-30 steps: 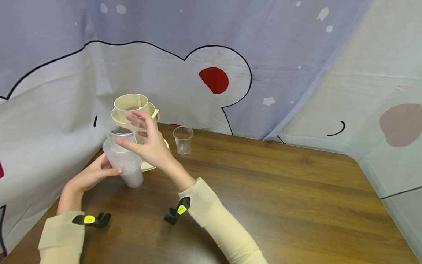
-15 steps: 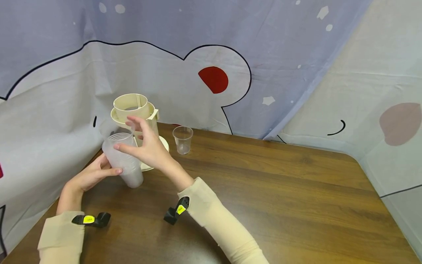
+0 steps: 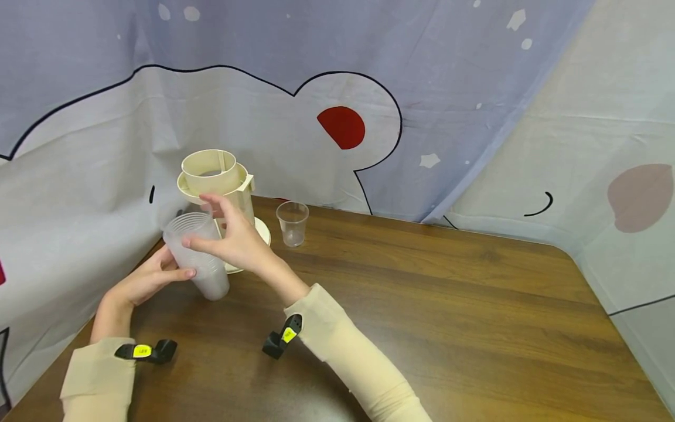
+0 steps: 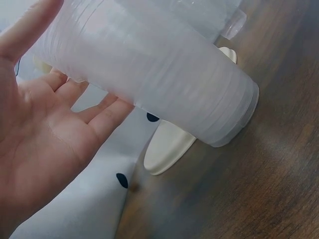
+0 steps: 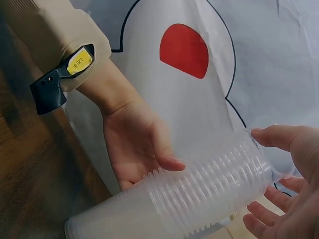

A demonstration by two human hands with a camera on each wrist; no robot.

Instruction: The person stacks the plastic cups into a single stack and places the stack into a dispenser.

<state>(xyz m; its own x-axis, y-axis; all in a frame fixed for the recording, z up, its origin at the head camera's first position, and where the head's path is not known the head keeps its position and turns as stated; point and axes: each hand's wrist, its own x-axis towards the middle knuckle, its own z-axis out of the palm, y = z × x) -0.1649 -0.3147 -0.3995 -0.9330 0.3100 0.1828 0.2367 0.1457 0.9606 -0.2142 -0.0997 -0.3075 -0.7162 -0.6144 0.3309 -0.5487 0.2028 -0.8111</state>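
Observation:
In the head view my left hand [image 3: 147,278] grips a tall stack of clear plastic cups [image 3: 203,264] around its side, the stack tilted with its rims up and to the left. The thumb lies along the near side. My right hand [image 3: 237,237] holds the top end, thumb on one side of the rims and fingers spread round the other. In the right wrist view the closely nested rims [image 5: 214,184] show as ridges, with the right thumb [image 5: 279,137] at the topmost rim. The stack's narrow base [image 4: 239,122] points toward the table in the left wrist view.
A cream cup dispenser [image 3: 211,170] with a round base [image 3: 262,231] stands behind the stack. One clear plastic cup [image 3: 293,224] sits upright to its right on the wooden table [image 3: 422,310]. A printed curtain [image 3: 253,117] hangs along the back and sides.
My right hand has moved down toward the left one, pushing the upper cups deeper into the stack so their rims sit closer together. The left hand stays in place.

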